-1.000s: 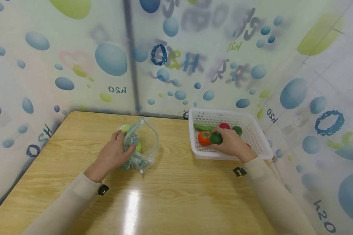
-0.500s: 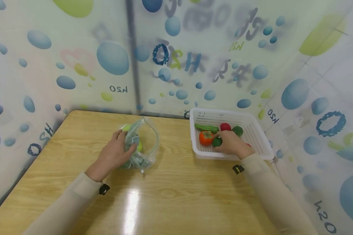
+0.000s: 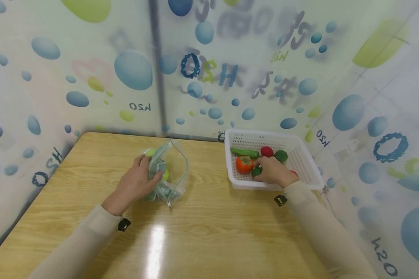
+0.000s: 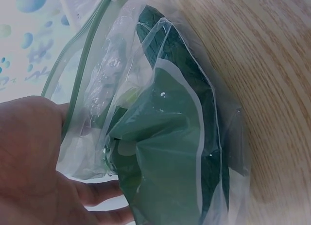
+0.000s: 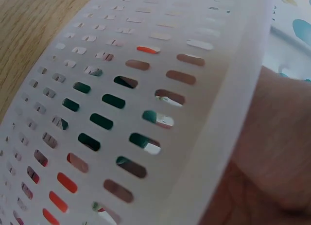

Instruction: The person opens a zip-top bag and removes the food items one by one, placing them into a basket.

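My left hand (image 3: 134,186) holds a clear zip bag (image 3: 179,176) on the left of the table. Yellow-green fruit (image 3: 166,173) shows inside it. The left wrist view shows a long dark green cucumber (image 4: 210,108) in the bag, behind a green printed panel (image 4: 170,152), with my thumb by the zip edge. My right hand (image 3: 274,170) reaches into a white slotted basket (image 3: 310,166), its fingers around a dark green round fruit (image 3: 256,172), mostly hidden by the hand. Through the basket's slots in the right wrist view, dark green patches show.
Beside the right hand in the basket lie an orange persimmon (image 3: 244,164), a long green vegetable (image 3: 244,152), a red round fruit (image 3: 267,151) and another dark green one (image 3: 281,155). The wooden table (image 3: 209,232) meets patterned walls behind and at the right.
My right hand has lowered the dark green fruit deeper into the basket, beside the persimmon, and more of it is now covered. The left hand and bag stay put.
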Motion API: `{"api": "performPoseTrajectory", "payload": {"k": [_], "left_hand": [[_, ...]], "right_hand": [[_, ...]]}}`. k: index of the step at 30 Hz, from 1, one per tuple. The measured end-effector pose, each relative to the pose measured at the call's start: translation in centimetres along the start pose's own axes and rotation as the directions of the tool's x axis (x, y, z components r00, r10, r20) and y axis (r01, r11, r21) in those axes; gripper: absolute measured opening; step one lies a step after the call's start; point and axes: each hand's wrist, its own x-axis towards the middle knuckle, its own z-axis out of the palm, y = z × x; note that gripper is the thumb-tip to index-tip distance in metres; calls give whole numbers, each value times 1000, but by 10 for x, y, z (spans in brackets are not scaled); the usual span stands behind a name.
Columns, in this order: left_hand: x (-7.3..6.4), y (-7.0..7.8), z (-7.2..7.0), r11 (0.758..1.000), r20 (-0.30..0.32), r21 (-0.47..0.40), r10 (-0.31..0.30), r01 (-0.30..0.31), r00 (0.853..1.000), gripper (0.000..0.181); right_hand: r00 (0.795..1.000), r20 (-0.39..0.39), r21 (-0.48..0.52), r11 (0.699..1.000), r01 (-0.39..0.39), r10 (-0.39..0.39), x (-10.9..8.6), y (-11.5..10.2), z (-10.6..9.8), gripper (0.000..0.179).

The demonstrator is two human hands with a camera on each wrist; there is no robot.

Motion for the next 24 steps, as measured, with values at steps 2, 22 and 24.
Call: {"api": "performPoseTrajectory", "payload": {"k": [2, 22, 24], "left_hand": [[1, 0, -1, 1000, -2, 1, 1, -1, 1000, 87], [5, 3, -1, 1000, -1, -5, -7, 7, 1000, 93], [6, 3, -2, 1000, -1, -4, -10, 10, 1000, 95]], "right_hand": [[1000, 3, -6, 1000, 3, -3, 1, 1, 0, 46], [999, -29, 5, 999, -34, 34, -2, -2, -4, 49], [998, -47, 23, 999, -40, 42, -4, -6, -6, 50]]}}
